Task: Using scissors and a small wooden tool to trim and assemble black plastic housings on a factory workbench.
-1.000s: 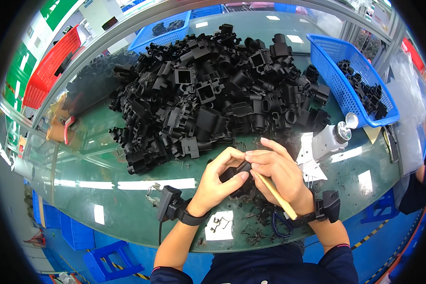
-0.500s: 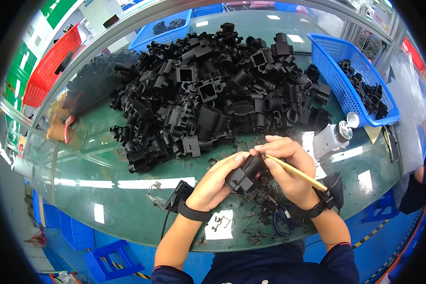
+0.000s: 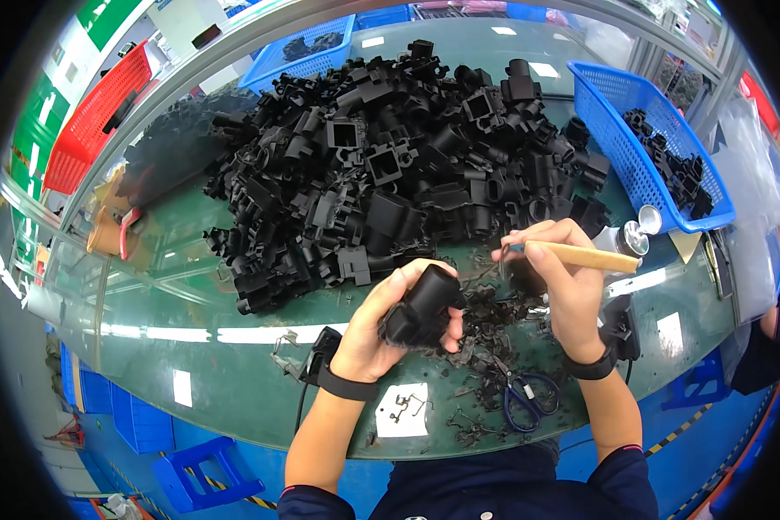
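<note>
My left hand (image 3: pixel 373 322) is wrapped round a black moulded plastic part (image 3: pixel 432 293), its round tube end tilted up and to the right. My right hand (image 3: pixel 572 282) grips a tool with a pale wooden handle (image 3: pixel 594 257). A thin, dark, curved tip sticks out past the fingertips, apart from the part. Between and below the hands lie many black plastic scraps (image 3: pixel 485 334). Scissors with dark blue handles (image 3: pixel 529 400) rest near the table's front edge. Beyond the hands rises a big heap of similar black parts (image 3: pixel 390 173).
A blue basket (image 3: pixel 611 143) with black parts stands at the right; another blue basket (image 3: pixel 308 61) sits at the back. A metal dispenser bottle (image 3: pixel 615 238) is partly behind my right hand. A white paper (image 3: pixel 414 422) with scraps lies in front. Both wrists wear black straps.
My right hand has moved right with the tool, away from the part. My left hand has shifted slightly left and turned the part tube end up. The scissors are now less covered.
</note>
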The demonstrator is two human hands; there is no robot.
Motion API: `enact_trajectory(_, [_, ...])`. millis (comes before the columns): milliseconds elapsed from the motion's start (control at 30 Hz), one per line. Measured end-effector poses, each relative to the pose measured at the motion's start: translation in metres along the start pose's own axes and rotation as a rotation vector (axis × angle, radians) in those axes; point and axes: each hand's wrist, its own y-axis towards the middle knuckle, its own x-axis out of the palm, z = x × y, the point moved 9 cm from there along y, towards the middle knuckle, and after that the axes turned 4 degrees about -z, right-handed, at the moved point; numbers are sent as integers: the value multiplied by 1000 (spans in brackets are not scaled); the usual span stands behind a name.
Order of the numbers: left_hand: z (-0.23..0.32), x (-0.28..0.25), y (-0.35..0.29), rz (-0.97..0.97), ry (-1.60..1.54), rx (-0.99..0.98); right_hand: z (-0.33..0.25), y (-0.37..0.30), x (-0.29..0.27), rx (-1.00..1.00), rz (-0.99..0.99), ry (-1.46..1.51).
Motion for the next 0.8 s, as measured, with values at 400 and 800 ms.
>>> enact_trajectory(400, [-27,-23,3,218,-478,33,-3,-9,2,-84,75,-97])
enact_trajectory(800, [5,-33,-10,458,61,201,5,-6,8,42,-87,256])
